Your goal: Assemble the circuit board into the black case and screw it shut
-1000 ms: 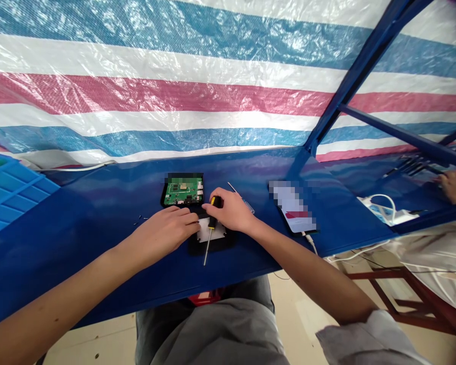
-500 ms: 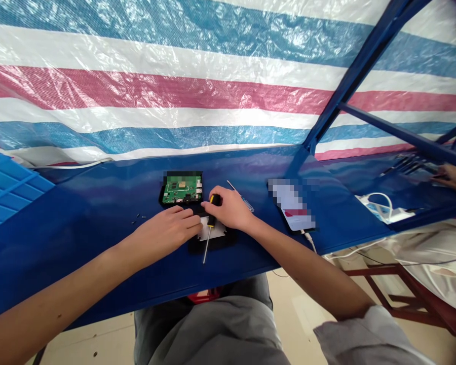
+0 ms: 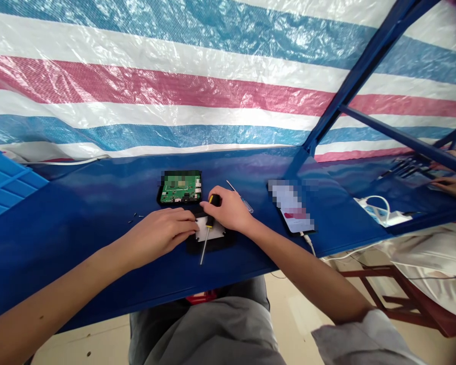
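Observation:
My right hand (image 3: 230, 205) is closed around the black and yellow handle of a screwdriver (image 3: 210, 222). Its metal shaft slants down towards me, over a white plate (image 3: 217, 232) lying on a black casing part (image 3: 196, 247). At the plate's left edge, my left hand (image 3: 170, 228) has its fingers bent and pinched together; whatever is between the fingertips is too small to make out. Just beyond the hands, a green circuit board (image 3: 180, 188) sits in a black case (image 3: 160, 196). Several small screws (image 3: 135, 218) lie left of my left hand.
A second, thin screwdriver (image 3: 240, 196) lies right of the board. Further right are a phone (image 3: 292, 205) with a white cable and a white power strip (image 3: 393, 217). A blue tray (image 3: 11, 182) stands at left. Another person's hand (image 3: 452, 186) is at far right, beyond blue frame bars.
My left hand has shifted slightly, its fingers drawing back a little to the left on the plate's edge. My right hand keeps hold of the screwdriver. The view has turned slightly.

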{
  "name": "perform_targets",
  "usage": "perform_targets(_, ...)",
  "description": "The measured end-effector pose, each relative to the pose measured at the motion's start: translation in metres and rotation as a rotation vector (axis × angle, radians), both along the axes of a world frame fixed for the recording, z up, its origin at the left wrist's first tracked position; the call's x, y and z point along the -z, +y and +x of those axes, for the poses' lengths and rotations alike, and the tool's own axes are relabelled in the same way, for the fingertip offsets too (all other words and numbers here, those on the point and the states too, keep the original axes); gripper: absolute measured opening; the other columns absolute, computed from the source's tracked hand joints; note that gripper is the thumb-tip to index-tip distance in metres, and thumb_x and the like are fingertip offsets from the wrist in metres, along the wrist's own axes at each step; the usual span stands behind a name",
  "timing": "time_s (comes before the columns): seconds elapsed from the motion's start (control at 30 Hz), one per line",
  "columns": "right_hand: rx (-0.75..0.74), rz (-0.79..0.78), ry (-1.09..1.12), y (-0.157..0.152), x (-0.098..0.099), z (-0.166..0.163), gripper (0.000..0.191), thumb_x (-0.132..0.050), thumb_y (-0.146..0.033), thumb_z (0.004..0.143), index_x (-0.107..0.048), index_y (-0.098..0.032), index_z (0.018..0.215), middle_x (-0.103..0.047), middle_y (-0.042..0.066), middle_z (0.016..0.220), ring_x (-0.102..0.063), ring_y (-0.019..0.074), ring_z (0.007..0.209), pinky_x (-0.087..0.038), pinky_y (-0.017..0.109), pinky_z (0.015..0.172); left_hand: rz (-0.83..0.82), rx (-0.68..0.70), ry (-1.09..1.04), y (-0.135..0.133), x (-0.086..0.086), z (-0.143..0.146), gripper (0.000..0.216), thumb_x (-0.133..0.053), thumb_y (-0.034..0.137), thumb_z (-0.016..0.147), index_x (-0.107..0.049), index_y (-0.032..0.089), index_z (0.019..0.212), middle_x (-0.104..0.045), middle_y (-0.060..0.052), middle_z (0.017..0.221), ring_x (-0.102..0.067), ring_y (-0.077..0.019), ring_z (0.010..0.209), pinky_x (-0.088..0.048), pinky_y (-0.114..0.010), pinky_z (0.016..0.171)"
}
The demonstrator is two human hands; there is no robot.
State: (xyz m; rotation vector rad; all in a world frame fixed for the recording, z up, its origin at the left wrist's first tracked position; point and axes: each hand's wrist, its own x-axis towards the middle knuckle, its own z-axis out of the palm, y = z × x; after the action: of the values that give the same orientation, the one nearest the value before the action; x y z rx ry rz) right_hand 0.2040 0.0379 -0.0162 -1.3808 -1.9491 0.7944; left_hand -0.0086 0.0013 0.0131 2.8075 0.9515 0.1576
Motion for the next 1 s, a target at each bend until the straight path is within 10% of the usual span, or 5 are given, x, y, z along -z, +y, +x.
perform_targets(0.83, 0.035, 0.039, 0.013, 0.0, 0.004, -0.001, 0.022, -0.064, -0.04, 0.081, -0.054, -0.021, 0.073, -0.059, -0.003, 0.07, -0.054, 0.0128, 0.066, -0.036, 0.024, 0.06, -0.174, -0.341, 0.019, -0.009, -0.001, 0.022, 0.024, -0.041, 0.036, 0.095, -0.061, 0.023, 0.088, -0.064, 0.0, 0.09, -0.062, -0.0185, 0.074, -0.04, -0.03, 0.06)
perform_targets(1.0, 0.045, 0.049, 0.057, 0.0, 0.006, -0.001, 0.023, -0.067, -0.04, 0.08, -0.057, -0.021, 0.073, -0.058, -0.004, 0.067, -0.052, 0.0116, 0.063, -0.036, 0.023, 0.058, -0.112, -0.427, -0.067, -0.019, 0.004, 0.01, 0.041, -0.04, 0.056, 0.096, -0.058, 0.023, 0.113, -0.062, -0.006, 0.114, -0.064, -0.0236, 0.091, -0.047, -0.033, 0.069)
